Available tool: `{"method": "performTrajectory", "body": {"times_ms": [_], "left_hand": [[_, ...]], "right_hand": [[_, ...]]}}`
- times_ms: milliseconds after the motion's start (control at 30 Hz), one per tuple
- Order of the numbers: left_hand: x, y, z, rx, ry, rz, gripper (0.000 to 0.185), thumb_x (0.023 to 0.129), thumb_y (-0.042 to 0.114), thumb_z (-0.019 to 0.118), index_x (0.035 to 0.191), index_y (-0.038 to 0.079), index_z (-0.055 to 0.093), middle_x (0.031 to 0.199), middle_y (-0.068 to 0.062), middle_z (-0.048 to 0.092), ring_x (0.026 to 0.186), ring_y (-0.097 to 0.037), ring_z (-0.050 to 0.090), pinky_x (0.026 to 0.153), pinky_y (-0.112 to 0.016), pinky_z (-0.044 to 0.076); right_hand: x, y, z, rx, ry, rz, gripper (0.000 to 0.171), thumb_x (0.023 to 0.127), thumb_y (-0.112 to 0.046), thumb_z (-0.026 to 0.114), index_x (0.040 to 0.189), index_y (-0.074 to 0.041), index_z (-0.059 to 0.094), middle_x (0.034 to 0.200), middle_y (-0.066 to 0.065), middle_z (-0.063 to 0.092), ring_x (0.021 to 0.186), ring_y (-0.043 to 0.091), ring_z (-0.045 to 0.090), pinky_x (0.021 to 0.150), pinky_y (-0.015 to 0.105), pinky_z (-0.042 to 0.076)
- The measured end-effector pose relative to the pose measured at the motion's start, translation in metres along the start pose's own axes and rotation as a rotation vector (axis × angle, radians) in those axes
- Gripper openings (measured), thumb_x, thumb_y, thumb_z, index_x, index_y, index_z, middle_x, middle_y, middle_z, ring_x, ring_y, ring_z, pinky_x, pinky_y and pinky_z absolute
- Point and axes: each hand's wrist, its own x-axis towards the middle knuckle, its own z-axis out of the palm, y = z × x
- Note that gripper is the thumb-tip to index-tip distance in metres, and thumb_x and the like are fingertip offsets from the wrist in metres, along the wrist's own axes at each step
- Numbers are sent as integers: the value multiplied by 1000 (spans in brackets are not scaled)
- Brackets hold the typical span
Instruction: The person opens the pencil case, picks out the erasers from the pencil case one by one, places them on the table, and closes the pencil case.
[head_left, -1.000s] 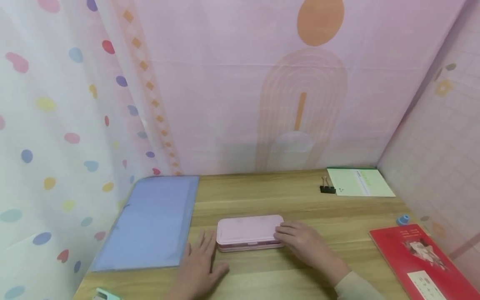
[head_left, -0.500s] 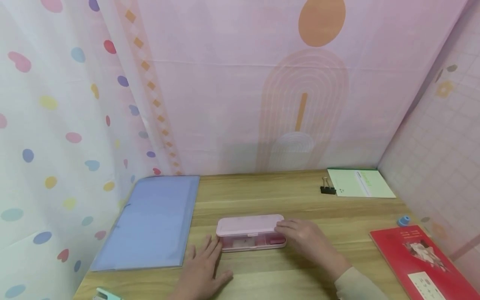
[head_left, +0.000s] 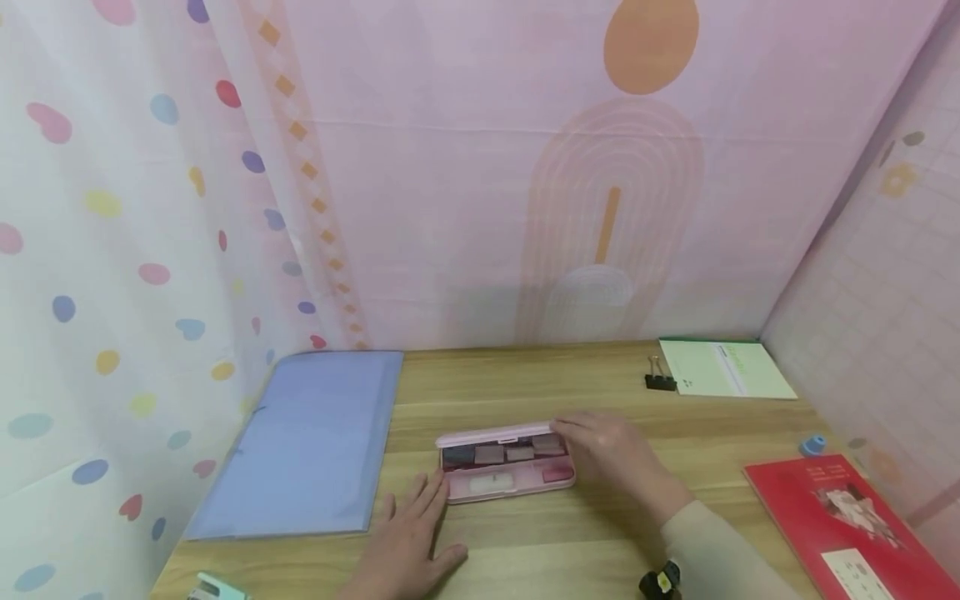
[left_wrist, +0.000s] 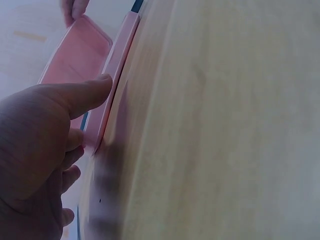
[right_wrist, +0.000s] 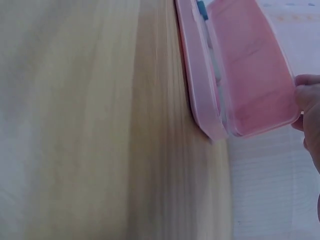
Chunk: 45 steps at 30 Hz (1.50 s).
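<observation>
A pink pencil case [head_left: 510, 487] lies on the wooden table with its hinged lid [right_wrist: 255, 65] raised and tilted back. Inside sit a white oval item [head_left: 491, 482], a small dark pink piece [head_left: 557, 473] and several darker sections at the rear. My right hand [head_left: 611, 450] pinches the lid's right corner between thumb and fingers, as the right wrist view shows. At the case's left end, my left hand [head_left: 408, 537] rests with its fingers extended, fingertips against the base. The left wrist view has the thumb [left_wrist: 90, 95] overlapping the base's front wall.
A blue folder [head_left: 300, 442] lies at the left, with a mint-green stapler-like item [head_left: 217, 586] in front. A black binder clip [head_left: 660, 382] and a pale green notebook [head_left: 723, 367] are at the back right. A red booklet [head_left: 817, 500] and a small blue object [head_left: 812, 445] lie at the right.
The pencil case's lid has swung up and back, lifted by my right hand, so the inside now shows. My left hand has moved slightly right and stays at the case's left end.
</observation>
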Motion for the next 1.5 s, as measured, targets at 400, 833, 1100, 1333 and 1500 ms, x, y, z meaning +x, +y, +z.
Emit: {"method": "performTrajectory", "body": {"times_ms": [400,833,1100,1333,1500], "left_hand": [[1,-2,-3,-13,-41,16,92,86,67,53,150,5,31,157,-9,23,141,-35,25,102,-73,21],[2,-3,1,-23,-74,-1,94,84,68,54,151,7,29,158,-8,22,142,-35,23,102,-74,21],[2,-3,1,-27,-93,-7,95,83,68,55,151,8,29,157,-9,24,141,-35,24,102,-73,21],[8,-5,-3,-89,28,-34,85,81,62,63,146,10,41,152,-10,35,138,-36,30,105,-70,21],[30,-12,-8,-75,210,33,92,75,54,75,146,7,40,146,-12,43,131,-31,42,109,-54,31]], "right_hand": [[20,20,14,-13,-275,217,75,91,-43,63,152,-18,28,155,1,29,140,24,30,114,49,24],[24,34,45,135,-491,480,88,91,-62,50,155,-21,6,160,-4,1,147,21,4,114,57,15],[13,34,59,213,-507,565,83,93,-62,44,156,-17,13,161,3,13,146,27,12,114,58,15],[9,29,47,266,-399,566,70,99,-50,44,155,-22,14,160,-4,13,145,25,17,115,54,18],[0,15,19,285,-316,524,63,96,-39,57,150,-17,34,155,1,30,140,26,30,113,49,25]]}}
